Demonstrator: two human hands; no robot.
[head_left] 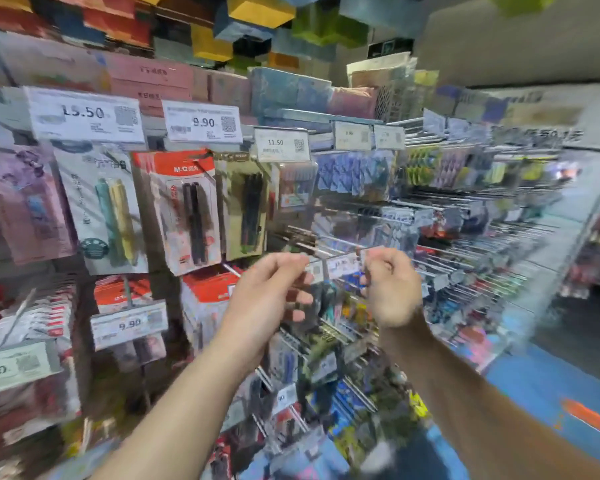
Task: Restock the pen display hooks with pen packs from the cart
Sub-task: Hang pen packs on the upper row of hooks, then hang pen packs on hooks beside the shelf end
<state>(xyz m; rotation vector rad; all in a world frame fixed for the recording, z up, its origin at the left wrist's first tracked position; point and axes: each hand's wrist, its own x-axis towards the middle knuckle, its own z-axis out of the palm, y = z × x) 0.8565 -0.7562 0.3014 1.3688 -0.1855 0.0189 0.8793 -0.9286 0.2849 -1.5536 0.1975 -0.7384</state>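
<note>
Both hands raised before the display hooks [329, 251]: left hand [271, 292] and right hand [390, 289] a little apart, fingers curled at a price tag [340, 265], probably to steady that hook for loading; grip too blurred to tell. Pen packs [187, 209] hung on pegs at left; cart unseen.

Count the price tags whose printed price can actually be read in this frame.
5: the 15.50 tag upper left, the 9.90 tag beside it, the 11.50 tag further right, another 9.90 tag lower left, and a partly cut-off tag at the left edge. Further tags are too blurred.
</note>
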